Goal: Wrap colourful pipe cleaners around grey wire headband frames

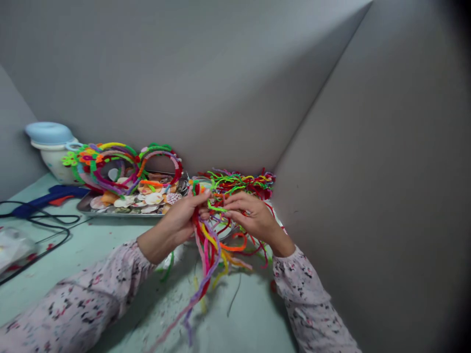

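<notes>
My left hand [184, 218] is closed around a bundle of coloured pipe cleaners [209, 250] whose red, pink, yellow and purple ends hang down toward the table. My right hand [250, 215] pinches a green pipe cleaner [217, 208] at the top of that bundle, fingers pressed together. Just behind both hands, a heap of loose pipe cleaners [239, 181] lies in the corner against the wall. Both sleeves are pale with a flower print.
A metal tray [88, 208] of shells and small pieces sits at left, with pipe-cleaner hoops [121, 164] leaning above it. Further left are a white pot with a blue lid [51, 142], a blue glue gun [47, 198] and black cables [44, 230]. Grey walls close in behind and right.
</notes>
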A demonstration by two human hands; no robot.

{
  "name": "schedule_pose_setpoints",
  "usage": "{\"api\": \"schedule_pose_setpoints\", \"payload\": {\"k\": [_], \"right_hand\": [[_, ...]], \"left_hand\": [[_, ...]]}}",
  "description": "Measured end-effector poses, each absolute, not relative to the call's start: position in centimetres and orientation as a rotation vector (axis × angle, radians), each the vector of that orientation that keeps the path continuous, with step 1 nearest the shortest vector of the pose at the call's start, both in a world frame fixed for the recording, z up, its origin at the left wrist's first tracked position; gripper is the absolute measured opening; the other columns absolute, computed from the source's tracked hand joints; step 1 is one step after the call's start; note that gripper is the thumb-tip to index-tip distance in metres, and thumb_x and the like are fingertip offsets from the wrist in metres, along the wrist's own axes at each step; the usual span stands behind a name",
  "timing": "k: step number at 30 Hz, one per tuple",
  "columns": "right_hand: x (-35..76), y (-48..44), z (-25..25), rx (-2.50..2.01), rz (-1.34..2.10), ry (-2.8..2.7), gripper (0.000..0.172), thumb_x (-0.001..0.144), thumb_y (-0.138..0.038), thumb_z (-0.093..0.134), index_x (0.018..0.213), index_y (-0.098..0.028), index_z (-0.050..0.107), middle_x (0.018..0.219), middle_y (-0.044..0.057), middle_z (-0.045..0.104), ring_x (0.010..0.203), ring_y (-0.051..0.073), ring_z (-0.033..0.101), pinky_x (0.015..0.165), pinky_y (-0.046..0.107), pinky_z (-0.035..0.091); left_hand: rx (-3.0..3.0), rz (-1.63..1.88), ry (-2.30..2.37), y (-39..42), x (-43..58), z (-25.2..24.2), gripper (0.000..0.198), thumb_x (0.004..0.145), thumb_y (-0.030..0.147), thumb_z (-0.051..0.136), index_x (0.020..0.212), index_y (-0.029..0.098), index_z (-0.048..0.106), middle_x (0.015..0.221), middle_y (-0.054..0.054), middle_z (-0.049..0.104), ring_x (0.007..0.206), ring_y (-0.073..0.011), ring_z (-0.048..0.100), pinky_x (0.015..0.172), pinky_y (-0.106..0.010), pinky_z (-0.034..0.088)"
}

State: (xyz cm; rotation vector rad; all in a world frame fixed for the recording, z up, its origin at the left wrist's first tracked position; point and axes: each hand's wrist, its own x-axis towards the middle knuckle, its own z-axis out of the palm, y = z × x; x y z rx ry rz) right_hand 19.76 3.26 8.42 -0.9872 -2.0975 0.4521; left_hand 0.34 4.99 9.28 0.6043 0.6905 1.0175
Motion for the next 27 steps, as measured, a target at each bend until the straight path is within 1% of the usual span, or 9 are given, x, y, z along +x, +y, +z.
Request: {"api": "schedule_pose_setpoints", "payload": {"k": [2,5,7,11,14,18,20,23,27], "right_hand": [[19.9,3.2,8.4,-1.089,0.557,-2.126,0.023,0.091,-0.034,0.056,0.100,-0.023,0.073,0.083,0.003,0.069,0.076,0.015,0.061,0.071,0.026,0.046],[20.0,3.2,8.4,-1.169,0.686,-2.134,0.028,0.093,-0.036,0.050,0.102,-0.020,0.071,0.072,0.000,0.064,0.062,0.012,0.054,0.058,0.022,0.038],[20.2,3.3,8.3,-1.182,0.745,-2.123,0.030,0.093,-0.038,0.048,0.097,-0.018,0.070,0.066,-0.001,0.059,0.057,0.011,0.048,0.054,0.022,0.034],[21.1,3.6,8.2,-1.233,0.862,-2.091,0.035,0.091,-0.044,0.049,0.078,-0.016,0.066,0.059,-0.003,0.050,0.053,0.010,0.043,0.051,0.022,0.031],[21.8,3.9,8.1,-1.227,0.952,-2.086,0.035,0.090,-0.045,0.050,0.077,-0.016,0.065,0.062,-0.002,0.053,0.057,0.010,0.046,0.054,0.022,0.033],[22.7,4.0,8.1,-1.195,1.065,-2.105,0.033,0.088,-0.045,0.053,0.083,-0.017,0.068,0.065,-0.001,0.058,0.060,0.011,0.050,0.055,0.022,0.036],[23.0,4.1,8.1,-1.193,1.056,-2.102,0.031,0.087,-0.045,0.055,0.083,-0.018,0.069,0.070,0.000,0.062,0.065,0.012,0.054,0.059,0.022,0.039],[23.2,4.1,8.3,-1.188,1.049,-2.096,0.028,0.085,-0.044,0.059,0.080,-0.018,0.070,0.076,0.001,0.065,0.070,0.012,0.056,0.063,0.023,0.041],[22.8,3.6,8.3,-1.238,1.298,-2.038,0.030,0.083,-0.046,0.059,0.080,-0.017,0.067,0.057,-0.003,0.057,0.051,0.009,0.051,0.051,0.021,0.039]], "left_hand": [[0.595,1.075,0.620,5.1,0.1,9.7,0.018,0.082,0.018,0.065,0.071,0.015,0.051,0.053,0.005,0.044,0.041,-0.0052,0.040,0.038,-0.015,0.036],[0.608,1.139,0.531,5.3,-0.3,10.3,0.016,0.085,0.015,0.061,0.072,0.014,0.051,0.060,0.003,0.050,0.041,-0.0032,0.038,0.038,-0.013,0.035],[0.660,1.182,0.522,5.5,-0.6,10.6,0.014,0.086,0.014,0.058,0.074,0.013,0.053,0.063,0.002,0.052,0.043,-0.0035,0.040,0.039,-0.013,0.037],[0.719,1.294,0.549,6.0,-1.3,11.3,0.011,0.088,0.016,0.056,0.078,0.014,0.057,0.060,0.001,0.054,0.053,-0.0088,0.054,0.048,-0.016,0.046],[0.676,1.317,0.464,5.9,-1.8,12.2,0.015,0.090,0.015,0.052,0.076,0.015,0.054,0.052,0.005,0.046,0.051,-0.0087,0.053,0.051,-0.017,0.048],[0.643,1.286,0.432,5.5,-2.3,13.1,0.025,0.093,0.014,0.046,0.068,0.016,0.046,0.047,0.009,0.029,0.036,-0.0048,0.033,0.037,-0.014,0.033],[0.656,1.260,0.448,5.4,-2.4,13.1,0.026,0.092,0.013,0.047,0.066,0.016,0.045,0.047,0.009,0.025,0.034,-0.0043,0.028,0.033,-0.014,0.024],[0.681,1.227,0.452,5.5,-2.6,12.9,0.024,0.090,0.011,0.048,0.066,0.016,0.046,0.046,0.010,0.024,0.033,-0.0036,0.025,0.032,-0.014,0.019],[0.739,1.274,0.444,5.8,-3.3,13.1,0.017,0.089,0.012,0.050,0.072,0.015,0.052,0.043,0.011,0.023,0.031,-0.0036,0.021,0.031,-0.014,0.018]]}}
